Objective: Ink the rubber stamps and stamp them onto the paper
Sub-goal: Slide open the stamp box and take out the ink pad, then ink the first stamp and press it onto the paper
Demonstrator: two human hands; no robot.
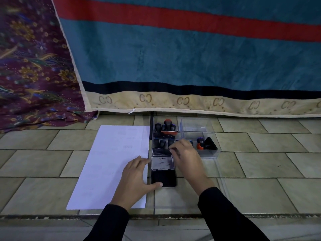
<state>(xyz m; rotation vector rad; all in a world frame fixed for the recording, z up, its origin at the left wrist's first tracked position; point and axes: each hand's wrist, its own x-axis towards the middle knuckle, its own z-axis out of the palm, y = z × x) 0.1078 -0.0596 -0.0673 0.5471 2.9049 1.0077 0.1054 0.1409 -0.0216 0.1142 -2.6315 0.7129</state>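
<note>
While pad is open | L hand flat, paper (thumb: pad) | R hand at stamps, grip unclear

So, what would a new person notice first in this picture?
The big teal blanket with a red stripe fills the back. On the tiled floor, white paper lies left of an open black ink pad, and a clear box of stamps stands behind the pad.
</note>
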